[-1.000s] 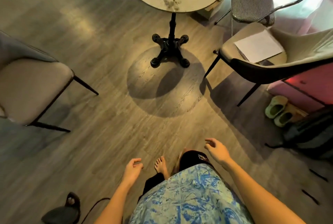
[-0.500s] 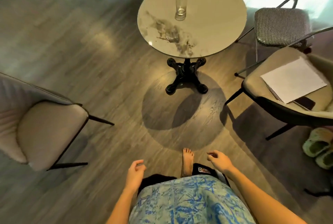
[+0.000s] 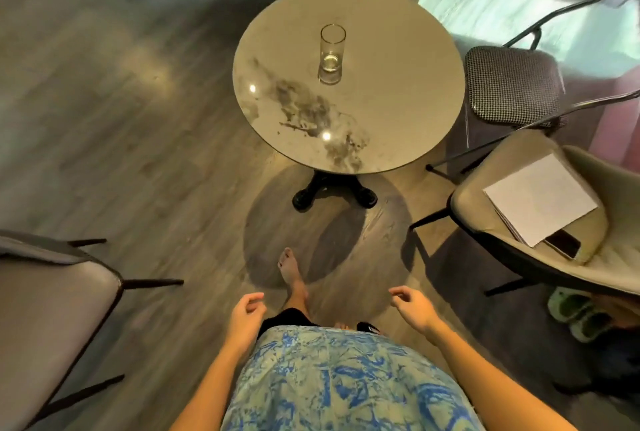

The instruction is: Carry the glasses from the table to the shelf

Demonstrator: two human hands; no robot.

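A tall clear glass stands upright on the far half of a round marbled table straight ahead of me. My left hand hangs low at my hip, fingers loosely curled and holding nothing. Level with it on the other side, my right hand is just as empty, its fingers apart. Both hands are well short of the table and the glass. No shelf is in view.
A grey padded chair stands at my left. At the right a beige chair carries white papers and a phone; behind it is a checked folding chair. Green slippers lie on the floor at the right.
I have walked toward the table, so it and the glass now sit nearer and lower in view. Both hands have stayed empty at my sides.
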